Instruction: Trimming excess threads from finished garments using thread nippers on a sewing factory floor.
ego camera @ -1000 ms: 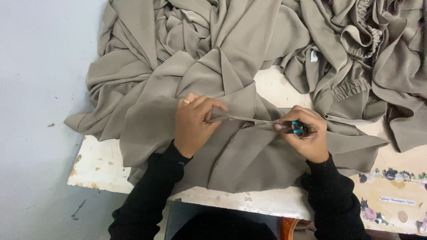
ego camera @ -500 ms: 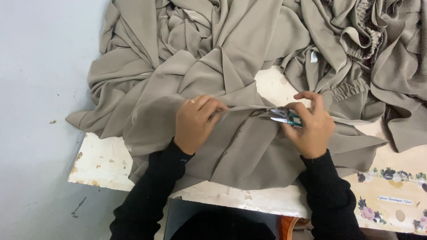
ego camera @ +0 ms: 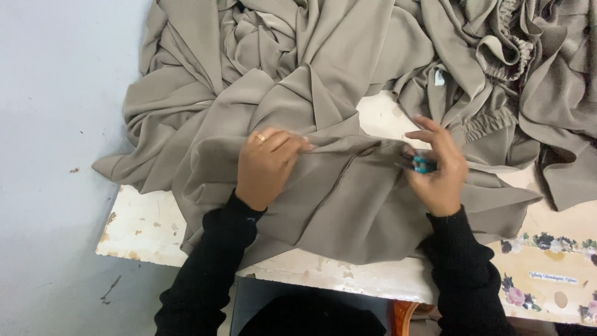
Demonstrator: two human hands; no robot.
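A large heap of grey-beige fabric (ego camera: 323,81) lies over a worn white table (ego camera: 149,230). My left hand (ego camera: 267,163), with a ring on one finger, pinches a fold of the fabric near the middle. My right hand (ego camera: 438,168) grips a small teal-handled cutting tool (ego camera: 423,164) against the same stretched fold, with its upper fingers spread out. The tool's blades are hidden by the cloth and my fingers. Both arms wear black sleeves.
A gathered elastic waistband (ego camera: 510,43) and a small white label (ego camera: 440,77) show in the fabric at the upper right. The table's right part carries a floral-printed covering (ego camera: 547,267). Grey floor (ego camera: 50,124) lies to the left, past the table's edge.
My right hand has slid to the right along the fold and its fingers have spread. My left hand keeps its pinch on the fabric.
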